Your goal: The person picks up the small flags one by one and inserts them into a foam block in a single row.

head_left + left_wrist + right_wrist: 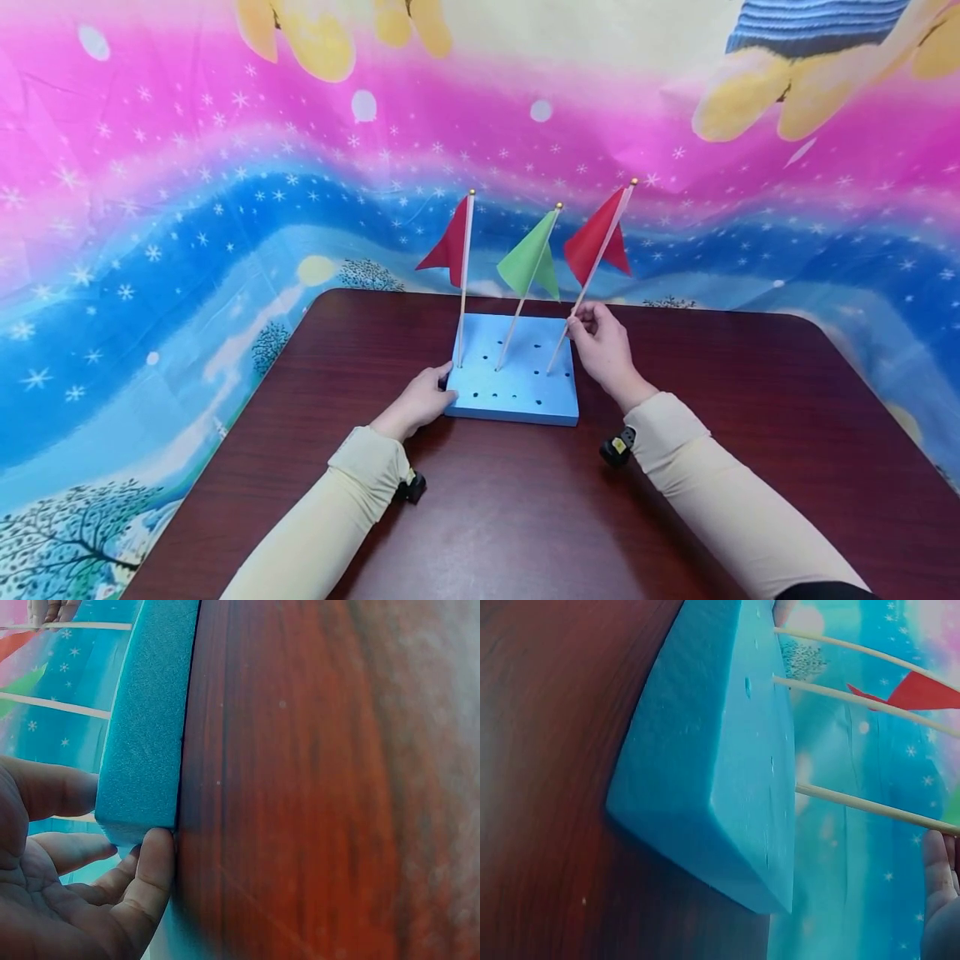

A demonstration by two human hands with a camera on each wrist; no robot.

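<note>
A blue foam block (517, 411) with small holes in its top lies on the table. My left hand (422, 398) grips its left front corner, thumb on top and fingers along the side, as the left wrist view shows on the foam block (150, 712). My right hand (602, 346) pinches the wooden stick of the right red flag (597, 237), whose lower end meets the block's top; the flag leans to the right. A green flag (528, 254) stands tilted at the block's middle. Near the left edge another red flag (448, 246) stands almost upright.
The dark brown table (480, 517) reaches around the block on all sides. Behind it hangs a printed cloth (187, 242) in blue and pink. Each wrist carries a small black camera (617, 447).
</note>
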